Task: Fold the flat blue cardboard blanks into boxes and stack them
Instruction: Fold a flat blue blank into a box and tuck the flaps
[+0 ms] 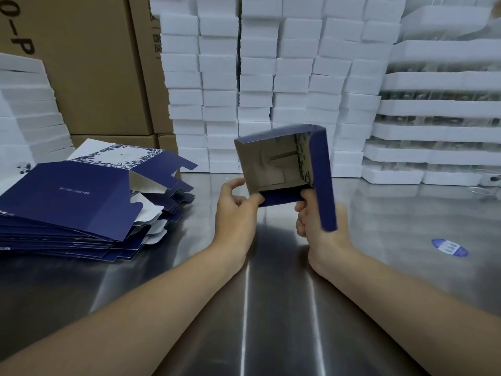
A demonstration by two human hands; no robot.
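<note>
Far left, on the shiny metal surface (271, 280), we list a slumped stack of flat dark-blue cardboard blanks (81, 207). Centre: our left hand (235, 207), fingers pinching the lower left corner of a half-folded dark-blue cardboard box (279, 164) held above the surface. Our right hand (317, 229), fingers curled round its lower right corner. Far right: blue oval sticker (449, 247).

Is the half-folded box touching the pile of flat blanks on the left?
Apart. Head view shows bare metal table between the box and the pile of blanks.
</note>
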